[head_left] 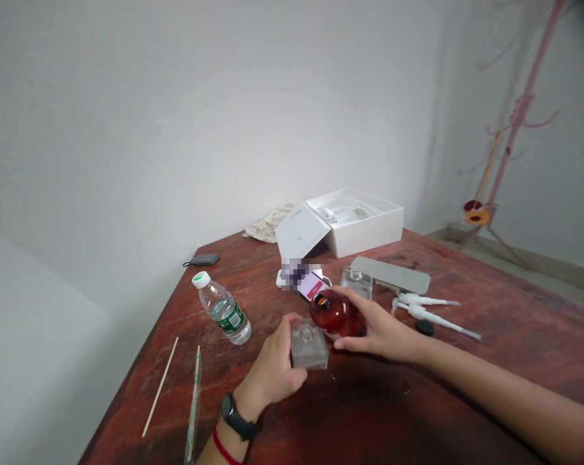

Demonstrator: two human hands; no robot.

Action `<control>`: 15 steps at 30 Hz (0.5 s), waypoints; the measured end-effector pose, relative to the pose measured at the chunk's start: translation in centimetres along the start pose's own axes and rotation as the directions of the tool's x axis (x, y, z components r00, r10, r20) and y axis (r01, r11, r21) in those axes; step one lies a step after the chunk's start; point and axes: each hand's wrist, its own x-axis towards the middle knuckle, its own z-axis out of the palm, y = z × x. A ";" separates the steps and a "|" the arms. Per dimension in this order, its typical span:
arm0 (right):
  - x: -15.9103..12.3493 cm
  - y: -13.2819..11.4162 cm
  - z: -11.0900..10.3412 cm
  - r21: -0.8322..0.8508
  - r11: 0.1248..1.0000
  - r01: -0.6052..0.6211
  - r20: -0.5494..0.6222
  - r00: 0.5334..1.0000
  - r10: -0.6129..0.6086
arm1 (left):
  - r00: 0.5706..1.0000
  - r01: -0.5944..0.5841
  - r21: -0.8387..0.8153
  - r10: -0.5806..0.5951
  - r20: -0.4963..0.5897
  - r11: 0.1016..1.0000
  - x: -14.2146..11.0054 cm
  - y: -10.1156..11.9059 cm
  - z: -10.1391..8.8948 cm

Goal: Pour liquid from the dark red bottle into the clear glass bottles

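My left hand [271, 365] is closed around the side of a clear, square-shouldered bottle [310, 352], its uncapped neck facing up. In my right hand [376, 326] is a rounded amber bottle [338, 316], gripped between thumb and fingers. The amber bottle is tilted, and its open mouth points toward me and to the left, just above and beside the clear bottle. Behind my right hand stands a second clear square bottle [357, 284]. Two white pump heads with long tubes [420, 307] lie to the right, near a round black cap [424, 328].
A half-filled water bottle [227, 313] stands left; two chopsticks, one bare [160, 387] and one wrapped [194, 400], lie nearer me. Behind are a phone [312, 286], a pale flat case [393, 274], an open white box [369, 232], a cloth [270, 224] and a grey device [205, 259].
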 end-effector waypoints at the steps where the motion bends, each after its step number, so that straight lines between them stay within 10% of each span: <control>1: 0.0 0.1 0.0 -0.003 1.000 0.004 -0.002 1.000 -0.004 | 1.000 0.001 0.002 -0.001 0.001 1.000 0.0 0.0 0.0; 15: 0.0 0.2 0.0 0.008 1.000 0.009 0.006 1.000 -0.009 | 0.999 0.019 0.020 -0.020 0.026 1.000 -0.1 0.2 -0.1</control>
